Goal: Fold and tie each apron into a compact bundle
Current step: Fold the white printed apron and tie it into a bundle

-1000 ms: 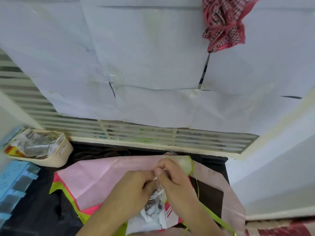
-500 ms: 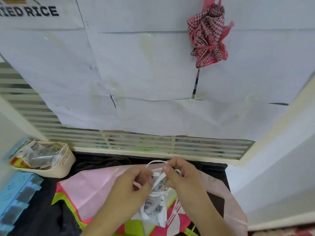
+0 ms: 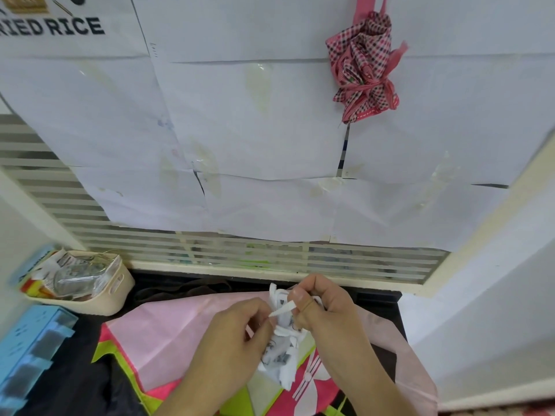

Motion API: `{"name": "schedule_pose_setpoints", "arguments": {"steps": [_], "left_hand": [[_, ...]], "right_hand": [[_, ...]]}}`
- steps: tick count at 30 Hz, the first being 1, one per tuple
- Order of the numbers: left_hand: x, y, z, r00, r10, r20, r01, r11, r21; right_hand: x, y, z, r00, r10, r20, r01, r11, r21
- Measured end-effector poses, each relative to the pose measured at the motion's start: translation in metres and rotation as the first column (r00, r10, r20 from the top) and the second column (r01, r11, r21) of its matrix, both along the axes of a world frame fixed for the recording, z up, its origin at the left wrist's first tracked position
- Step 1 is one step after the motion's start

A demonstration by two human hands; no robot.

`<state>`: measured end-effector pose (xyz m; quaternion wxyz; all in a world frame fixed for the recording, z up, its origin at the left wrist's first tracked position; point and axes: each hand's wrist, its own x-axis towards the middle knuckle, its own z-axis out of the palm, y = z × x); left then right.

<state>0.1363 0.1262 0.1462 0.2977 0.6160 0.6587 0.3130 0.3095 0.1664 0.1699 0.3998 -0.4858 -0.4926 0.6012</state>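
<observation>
Paper-covered wall (image 3: 270, 121) stood behind a dark counter (image 3: 75, 382), with a slatted vent (image 3: 270, 259) running along the wall's foot. On that counter, a small white printed apron bundle (image 3: 282, 346) was held up between both hands, just above a pink apron (image 3: 168, 334) spread flat underneath. Left hand (image 3: 237, 337) had thumb and forefinger pinched together on the tip of a white tie strap (image 3: 282, 310); other fingers curled under, against the bundle's left side. Right hand (image 3: 327, 307) gripped the top of the bundle, fingers curled round it, forefinger bent over the strap where it left the cloth. Strap ran short and taut between the two hands. One white band already wrapped the bundle's middle; whether it was knotted, I couldn't tell. The pink apron showed lime-green trim (image 3: 120, 358) and a hot-pink edge at its left side, plus a pink-and-white print (image 3: 309, 379) near the right forearm. Farther left, a cream basket (image 3: 120, 292) with plastic-wrapped packets sat against the vent; a blue plastic box (image 3: 33, 343) sat just in front of it at the counter's left edge. High on the wall, right of centre, a red checked apron bundle (image 3: 365, 67) hung by a pink strap, tied round its middle. Top left corner of the wall carried printed lettering (image 3: 54, 27), partly cut off.
</observation>
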Motion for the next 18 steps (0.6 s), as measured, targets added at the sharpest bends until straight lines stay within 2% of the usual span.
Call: {"name": "schedule_pose_setpoints", "arguments": {"steps": [2, 5, 8, 13, 18], "left_hand": [[-0.001, -0.001, 0.003, 0.991, 0.08, 0.106, -0.08, 0.997, -0.011], [0.0, 0.0, 0.01, 0.952, 0.177, 0.25, -0.168, 0.984, -0.058], [0.004, 0.001, 0.021, 0.892, 0.202, 0.405, -0.18, 0.979, -0.092], [0.005, 0.0, 0.026, 0.859, 0.187, 0.476, -0.187, 0.981, -0.049], [0.005, 0.0, 0.022, 0.83, 0.188, 0.526, -0.213, 0.977, -0.013]], "right_hand": [[0.002, 0.0, 0.005, 0.997, 0.026, 0.069, -0.03, 0.998, 0.056], [0.002, 0.0, 0.011, 0.959, 0.072, 0.273, -0.11, 0.986, 0.126], [-0.002, -0.001, 0.016, 0.906, 0.096, 0.413, -0.169, 0.975, 0.143], [-0.004, 0.0, 0.027, 0.832, 0.153, 0.533, -0.309, 0.926, 0.216], [-0.009, 0.001, 0.024, 0.798, 0.072, 0.598, -0.268, 0.932, 0.245]]}}
